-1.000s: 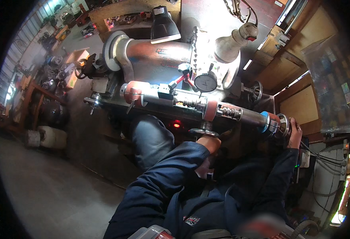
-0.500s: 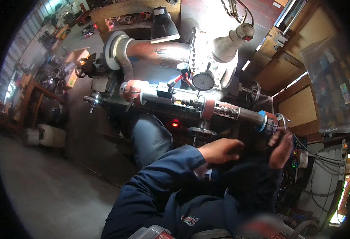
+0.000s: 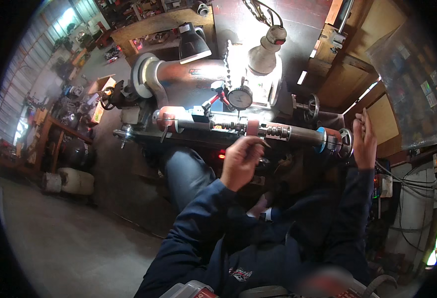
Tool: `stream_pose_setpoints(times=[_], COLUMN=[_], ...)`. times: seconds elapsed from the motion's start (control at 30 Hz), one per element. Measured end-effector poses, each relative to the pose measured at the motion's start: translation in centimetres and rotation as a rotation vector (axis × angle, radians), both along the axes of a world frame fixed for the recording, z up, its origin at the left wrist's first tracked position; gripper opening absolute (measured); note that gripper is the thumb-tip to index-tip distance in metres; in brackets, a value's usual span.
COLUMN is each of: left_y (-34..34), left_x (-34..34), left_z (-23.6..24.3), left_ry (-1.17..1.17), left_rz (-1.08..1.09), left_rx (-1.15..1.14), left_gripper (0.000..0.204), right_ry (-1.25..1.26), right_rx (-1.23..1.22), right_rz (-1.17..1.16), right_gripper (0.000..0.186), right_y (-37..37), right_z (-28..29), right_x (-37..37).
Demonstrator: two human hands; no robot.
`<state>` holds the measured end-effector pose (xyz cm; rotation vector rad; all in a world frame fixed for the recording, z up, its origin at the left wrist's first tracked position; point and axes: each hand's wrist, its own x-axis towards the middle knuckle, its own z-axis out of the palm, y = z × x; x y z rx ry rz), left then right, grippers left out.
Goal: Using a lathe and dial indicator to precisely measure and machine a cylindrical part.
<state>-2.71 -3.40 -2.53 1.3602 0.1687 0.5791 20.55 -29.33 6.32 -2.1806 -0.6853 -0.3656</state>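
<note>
A long bench machine carries a stepped metal shaft [image 3: 278, 131] between two reddish-brown end heads, the left head [image 3: 171, 119] and the right head [image 3: 331, 140]. A round dial gauge [image 3: 240, 98] on a red jointed arm [image 3: 213, 102] stands over the shaft. My left hand [image 3: 242, 161] is in front of the middle reddish-brown support [image 3: 252, 127], fingers curled in; whatever they may hold is hidden. My right hand [image 3: 364, 141] is raised beside the chrome handwheel [image 3: 346, 143] at the right end, fingers stretched out, holding nothing visible.
A pale work lamp [image 3: 264, 57] lights the machine from behind, near a black lamp [image 3: 193, 43]. Another handwheel [image 3: 313, 107] sits at the back right. Cables [image 3: 409, 181] hang at the right. A whitish canister [image 3: 76, 181] lies on the floor at left.
My left hand has moved up and left to the middle support, its fingers curling. My right hand has risen beside the right handwheel. The whole view has shifted slightly.
</note>
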Motion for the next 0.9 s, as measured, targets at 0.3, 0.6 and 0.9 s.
stream_pose_setpoints(times=[0.3, 0.6, 0.9], left_y=[5.9, 3.9, 3.8], left_x=[0.8, 1.9, 1.5], left_z=[-1.6, -0.8, -0.5], left_ry=[-0.004, 0.125, 0.214], left_rz=[0.742, 0.737, 0.704], left_rx=[0.532, 0.533, 0.548], left_gripper=[0.014, 0.02, 0.021], right_ry=[-0.197, -0.426, -0.389], right_rx=[-0.505, -0.281, -0.229], right_rz=[-0.266, -0.319, -0.303], right_gripper=[0.038, 0.035, 0.037], right_y=[-0.4, -1.3, -1.4], right_z=[-6.0, -8.5, -9.2], right_x=[1.4, -0.9, -0.9])
